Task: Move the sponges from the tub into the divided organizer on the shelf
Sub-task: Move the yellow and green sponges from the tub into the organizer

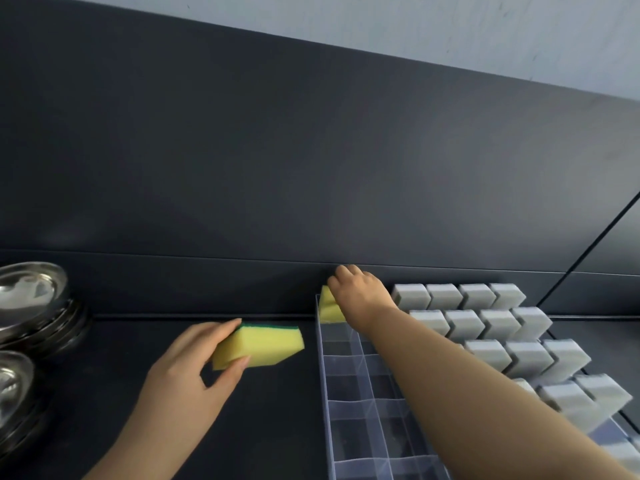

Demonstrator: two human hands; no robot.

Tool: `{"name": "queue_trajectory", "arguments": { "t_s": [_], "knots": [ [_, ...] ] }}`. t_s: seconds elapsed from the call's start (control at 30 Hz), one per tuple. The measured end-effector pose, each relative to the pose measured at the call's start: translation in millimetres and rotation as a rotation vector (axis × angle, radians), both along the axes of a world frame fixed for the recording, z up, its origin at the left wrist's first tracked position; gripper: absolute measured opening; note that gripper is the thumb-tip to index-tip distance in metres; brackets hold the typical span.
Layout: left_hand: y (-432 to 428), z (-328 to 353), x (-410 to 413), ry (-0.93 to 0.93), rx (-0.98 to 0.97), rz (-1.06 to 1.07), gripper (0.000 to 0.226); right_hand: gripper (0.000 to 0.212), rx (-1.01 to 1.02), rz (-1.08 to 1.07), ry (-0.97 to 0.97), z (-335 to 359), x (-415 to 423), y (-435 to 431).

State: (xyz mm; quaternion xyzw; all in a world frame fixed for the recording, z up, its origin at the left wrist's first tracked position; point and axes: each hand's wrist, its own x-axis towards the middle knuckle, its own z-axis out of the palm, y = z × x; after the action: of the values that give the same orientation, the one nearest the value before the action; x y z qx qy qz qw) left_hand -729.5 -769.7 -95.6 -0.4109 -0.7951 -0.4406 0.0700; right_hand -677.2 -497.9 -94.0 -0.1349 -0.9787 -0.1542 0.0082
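**Just left of the organizer [341, 358], a spare sponge [258, 346] waited**

Steel bowls [31, 299] sat far left. The left hand [187, 372] gripped the spare sponge, long axis left-to-right, empty compartments close on its right. The right hand [360, 292] clasped the corner sponge [327, 306] in the far-left compartment; grey sponges [485, 327] filled the right columns. No tub showed.

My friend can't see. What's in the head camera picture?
The right hand holds a yellow sponge in the far corner slot of a clear organizer. The left hand holds a second sponge beside it. Grey sponges fill slots on the right; metal bowls sit left.
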Motion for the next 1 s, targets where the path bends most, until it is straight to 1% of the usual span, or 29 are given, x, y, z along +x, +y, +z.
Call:
{"name": "queue_trajectory", "arguments": {
  "t_s": [0.2,0.3,0.47,0.53,0.63,0.73,0.83,0.93,1.0],
  "knots": [
    [14,0,-3,0.033,-0.028,-0.012,0.05,0.043,-0.136,-0.083,0.034,-7,4,-2],
    [25,3,-6,0.063,-0.051,-0.041,0.05,0.032,-0.214,-0.123,0.068,-4,5,3],
    [62,13,-14,0.09,-0.062,-0.075,0.048,0.037,-0.424,-0.222,0.199,10,11,16],
    [84,16,-17,0.109,-0.079,-0.122,0.046,0.035,-0.505,-0.211,0.265,18,15,20],
    [117,16,-19,0.122,-0.119,-0.18,0.044,0.037,-0.605,-0.132,0.329,24,21,22],
    [143,10,-22,0.122,-0.202,-0.191,0.046,0.041,-0.677,-0.077,0.331,27,27,22],
    [158,8,-22,0.16,-0.348,-0.208,0.047,0.039,-0.706,-0.064,0.331,25,29,22],
    [167,8,-23,0.23,-0.442,-0.217,0.04,0.039,-0.696,-0.078,0.314,20,30,22],
    [169,9,-24,0.258,-0.468,-0.213,0.039,0.043,-0.7,-0.079,0.315,16,30,22]
  ]
}}
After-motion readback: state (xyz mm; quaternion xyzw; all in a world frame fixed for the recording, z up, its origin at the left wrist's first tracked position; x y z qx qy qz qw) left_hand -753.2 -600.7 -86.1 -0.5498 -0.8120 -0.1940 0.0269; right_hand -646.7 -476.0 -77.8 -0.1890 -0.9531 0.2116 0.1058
